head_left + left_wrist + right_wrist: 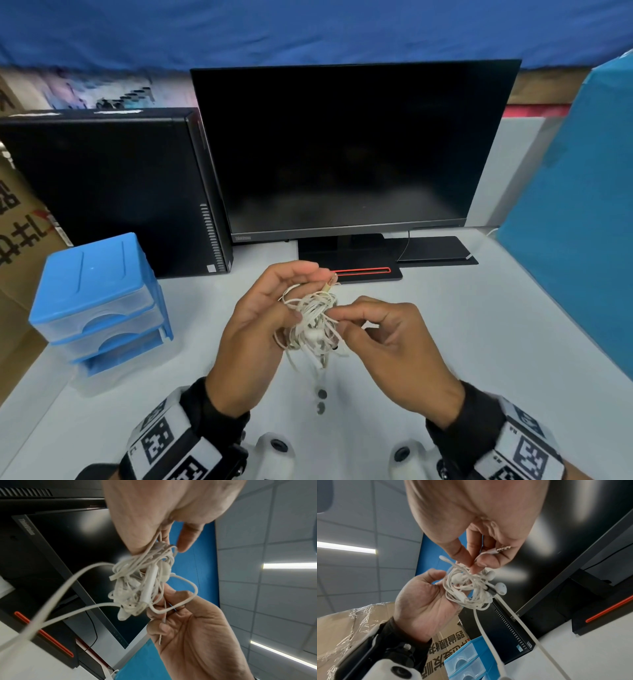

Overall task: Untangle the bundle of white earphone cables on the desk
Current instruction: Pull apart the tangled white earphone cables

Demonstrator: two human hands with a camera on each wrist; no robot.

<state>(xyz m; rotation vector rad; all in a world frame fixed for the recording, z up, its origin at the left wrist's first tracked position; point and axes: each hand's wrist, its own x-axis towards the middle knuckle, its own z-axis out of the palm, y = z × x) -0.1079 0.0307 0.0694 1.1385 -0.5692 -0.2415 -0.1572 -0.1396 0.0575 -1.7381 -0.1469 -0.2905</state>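
White earphone cables; black monitor with red-striped base; blue drawer box; black-and-white patterned wristbands; pale grey desk.

Black flat monitor stands at back centre of the pale counter; black computer tower just left of it. Blue plastic drawer unit sits front-left of the tower. Tangled bundle of white earphone cables held above counter, before the monitor stand.

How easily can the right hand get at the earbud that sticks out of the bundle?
Probably yes: the earbud juts uncovered from the bundle of white earphone cables, close to the right hand, though its fingers pinch a strand.
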